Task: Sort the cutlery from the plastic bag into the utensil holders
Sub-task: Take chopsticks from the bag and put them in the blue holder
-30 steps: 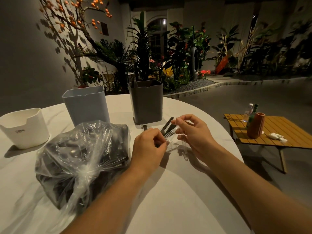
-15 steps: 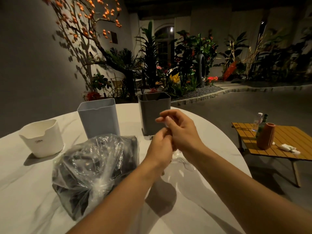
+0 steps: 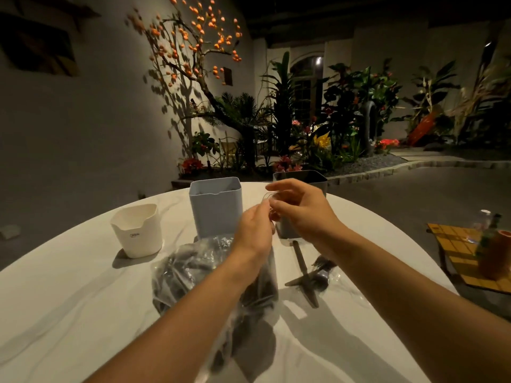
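A clear plastic bag (image 3: pixel 193 266) full of dark cutlery lies on the white round table (image 3: pixel 69 299), partly under my left forearm. Three holders stand behind it: a white one (image 3: pixel 137 230), a light blue one (image 3: pixel 215 207) and a dark grey one (image 3: pixel 301 178). Loose dark cutlery (image 3: pixel 309 275), a knife and forks, lies to the right of the bag. My left hand (image 3: pixel 254 230) and right hand (image 3: pixel 301 211) are raised together above the table, both pinching a small clear plastic wrapper (image 3: pixel 269 199) between their fingertips.
The table's edge curves close on the right. Beyond it stands a low wooden side table (image 3: pixel 464 252) with an orange vase and bottles. Plants and a wall fill the background.
The dark cutlery has come out of the small wrapper and now lies on the table. Both hands have lifted higher with the empty wrapper, and the view has tilted upward.
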The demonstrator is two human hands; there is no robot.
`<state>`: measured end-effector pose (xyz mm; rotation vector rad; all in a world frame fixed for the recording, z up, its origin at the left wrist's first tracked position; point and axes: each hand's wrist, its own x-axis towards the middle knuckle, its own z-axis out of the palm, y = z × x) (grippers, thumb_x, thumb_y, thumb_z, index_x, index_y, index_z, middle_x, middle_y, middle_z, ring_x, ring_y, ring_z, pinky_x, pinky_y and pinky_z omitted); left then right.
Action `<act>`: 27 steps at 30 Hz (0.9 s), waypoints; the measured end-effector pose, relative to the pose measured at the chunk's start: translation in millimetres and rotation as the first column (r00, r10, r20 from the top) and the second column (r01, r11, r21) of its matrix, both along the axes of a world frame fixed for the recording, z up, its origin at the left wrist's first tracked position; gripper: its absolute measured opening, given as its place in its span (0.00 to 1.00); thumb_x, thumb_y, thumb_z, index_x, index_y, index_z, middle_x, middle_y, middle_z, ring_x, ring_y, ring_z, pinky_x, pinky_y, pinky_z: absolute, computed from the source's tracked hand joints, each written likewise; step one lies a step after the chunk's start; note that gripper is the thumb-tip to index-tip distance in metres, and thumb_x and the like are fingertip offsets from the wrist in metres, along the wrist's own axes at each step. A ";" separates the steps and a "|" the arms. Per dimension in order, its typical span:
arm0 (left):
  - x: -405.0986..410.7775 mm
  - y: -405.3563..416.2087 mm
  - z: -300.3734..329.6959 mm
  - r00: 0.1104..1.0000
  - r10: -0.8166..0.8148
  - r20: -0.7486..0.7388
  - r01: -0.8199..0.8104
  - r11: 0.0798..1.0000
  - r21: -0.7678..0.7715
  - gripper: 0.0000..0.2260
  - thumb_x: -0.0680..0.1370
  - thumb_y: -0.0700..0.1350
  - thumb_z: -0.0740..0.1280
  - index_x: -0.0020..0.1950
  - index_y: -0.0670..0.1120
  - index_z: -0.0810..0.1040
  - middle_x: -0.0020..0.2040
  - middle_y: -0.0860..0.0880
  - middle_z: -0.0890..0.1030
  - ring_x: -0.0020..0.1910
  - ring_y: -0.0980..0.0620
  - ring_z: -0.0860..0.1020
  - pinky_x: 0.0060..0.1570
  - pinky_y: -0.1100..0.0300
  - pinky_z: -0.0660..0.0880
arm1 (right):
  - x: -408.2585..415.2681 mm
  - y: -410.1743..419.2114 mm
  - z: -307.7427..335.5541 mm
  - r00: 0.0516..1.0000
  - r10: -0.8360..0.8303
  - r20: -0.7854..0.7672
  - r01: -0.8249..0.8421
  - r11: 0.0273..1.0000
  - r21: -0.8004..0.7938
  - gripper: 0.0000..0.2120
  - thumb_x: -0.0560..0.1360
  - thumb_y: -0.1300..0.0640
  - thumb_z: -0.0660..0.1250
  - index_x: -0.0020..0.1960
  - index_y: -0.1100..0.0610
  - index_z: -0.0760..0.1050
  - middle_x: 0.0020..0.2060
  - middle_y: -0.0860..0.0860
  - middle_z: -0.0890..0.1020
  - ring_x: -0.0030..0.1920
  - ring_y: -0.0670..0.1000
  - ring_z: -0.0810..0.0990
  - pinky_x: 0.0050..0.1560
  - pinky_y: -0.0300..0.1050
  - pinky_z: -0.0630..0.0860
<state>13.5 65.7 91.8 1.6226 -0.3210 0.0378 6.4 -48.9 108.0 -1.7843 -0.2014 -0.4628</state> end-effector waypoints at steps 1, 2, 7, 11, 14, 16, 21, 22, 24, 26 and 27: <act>3.9 8.8 1.5 1.000 0.011 0.005 -0.011 1.000 0.003 0.19 0.86 0.53 0.52 0.43 0.48 0.75 0.34 0.51 0.71 0.32 0.56 0.67 0.32 0.62 0.65 | 2.9 5.7 3.5 1.000 0.012 0.004 -0.012 1.000 -0.010 0.10 0.78 0.62 0.70 0.58 0.55 0.79 0.47 0.51 0.85 0.48 0.47 0.85 0.49 0.40 0.82; 7.0 17.2 3.9 1.000 0.010 -0.005 -0.010 1.000 -0.007 0.20 0.86 0.53 0.53 0.42 0.47 0.76 0.32 0.50 0.70 0.31 0.55 0.67 0.31 0.62 0.64 | 5.9 12.0 6.9 1.000 0.020 0.011 -0.020 1.000 -0.018 0.10 0.77 0.63 0.70 0.57 0.56 0.79 0.47 0.51 0.85 0.48 0.47 0.84 0.49 0.39 0.81; 19.1 57.8 19.5 0.988 0.107 0.108 -0.117 0.989 0.095 0.07 0.85 0.47 0.60 0.53 0.46 0.75 0.41 0.51 0.78 0.42 0.53 0.76 0.40 0.61 0.73 | 28.4 43.2 24.1 0.998 -0.040 0.057 0.046 0.991 -0.124 0.07 0.74 0.62 0.74 0.51 0.55 0.80 0.45 0.50 0.84 0.46 0.45 0.83 0.45 0.37 0.79; 28.7 96.9 29.2 0.909 0.217 0.357 -0.280 0.950 0.135 0.03 0.82 0.45 0.67 0.54 0.51 0.76 0.46 0.54 0.80 0.46 0.58 0.78 0.42 0.67 0.75 | 41.4 71.3 39.6 0.993 -0.060 0.102 0.085 0.963 -0.256 0.06 0.74 0.58 0.75 0.48 0.52 0.80 0.43 0.47 0.84 0.45 0.45 0.83 0.48 0.44 0.82; 41.7 125.4 34.7 0.890 0.244 0.384 -0.319 0.937 0.144 0.04 0.81 0.44 0.68 0.49 0.53 0.77 0.45 0.53 0.82 0.46 0.53 0.81 0.46 0.53 0.82 | 46.7 96.5 50.3 0.995 0.016 0.102 0.012 0.961 -0.275 0.05 0.74 0.58 0.74 0.48 0.52 0.80 0.42 0.48 0.85 0.42 0.46 0.85 0.48 0.46 0.83; 49.2 146.0 38.9 0.876 0.276 0.396 -0.360 0.920 0.155 0.04 0.80 0.44 0.70 0.48 0.53 0.78 0.45 0.52 0.82 0.46 0.51 0.82 0.48 0.47 0.82 | 50.9 114.6 55.0 0.992 0.075 0.105 -0.040 0.953 -0.301 0.03 0.75 0.57 0.73 0.47 0.51 0.80 0.41 0.48 0.85 0.41 0.45 0.85 0.48 0.45 0.84; 62.1 197.1 51.7 0.824 0.318 0.470 -0.465 0.853 0.238 0.06 0.78 0.46 0.72 0.50 0.53 0.76 0.45 0.57 0.80 0.45 0.56 0.81 0.43 0.64 0.78 | 76.5 162.2 56.2 0.980 0.099 0.172 -0.013 0.898 -0.440 0.05 0.76 0.59 0.72 0.52 0.56 0.80 0.44 0.50 0.84 0.45 0.48 0.84 0.50 0.47 0.83; 65.4 206.0 54.1 0.812 0.322 0.487 -0.486 0.835 0.259 0.06 0.78 0.46 0.73 0.49 0.53 0.76 0.44 0.59 0.79 0.45 0.58 0.80 0.41 0.68 0.75 | 83.3 171.9 56.4 0.976 0.094 0.197 0.007 0.889 -0.457 0.05 0.76 0.60 0.72 0.52 0.56 0.80 0.44 0.50 0.84 0.45 0.48 0.83 0.50 0.47 0.83; 75.5 222.9 57.4 0.797 0.325 0.509 -0.511 0.813 0.280 0.05 0.78 0.47 0.73 0.49 0.54 0.77 0.44 0.60 0.79 0.45 0.59 0.80 0.42 0.67 0.76 | 97.3 189.8 58.1 0.969 0.093 0.229 0.027 0.880 -0.474 0.06 0.74 0.61 0.73 0.51 0.56 0.80 0.43 0.50 0.83 0.45 0.47 0.82 0.49 0.47 0.82; 88.6 239.0 58.3 0.788 0.329 0.521 -0.527 0.798 0.293 0.04 0.78 0.46 0.72 0.50 0.53 0.78 0.46 0.56 0.81 0.45 0.55 0.82 0.46 0.59 0.81 | 112.6 205.4 59.8 0.965 0.114 0.235 0.018 0.869 -0.494 0.07 0.73 0.64 0.74 0.50 0.56 0.80 0.43 0.49 0.83 0.44 0.46 0.81 0.48 0.44 0.82; 96.3 246.4 57.7 0.784 0.331 0.525 -0.535 0.789 0.301 0.04 0.78 0.46 0.72 0.50 0.53 0.79 0.46 0.55 0.82 0.45 0.54 0.83 0.47 0.56 0.83 | 121.2 212.5 60.2 0.964 0.126 0.232 0.010 0.862 -0.507 0.08 0.73 0.65 0.74 0.50 0.56 0.80 0.43 0.49 0.83 0.44 0.46 0.81 0.47 0.43 0.82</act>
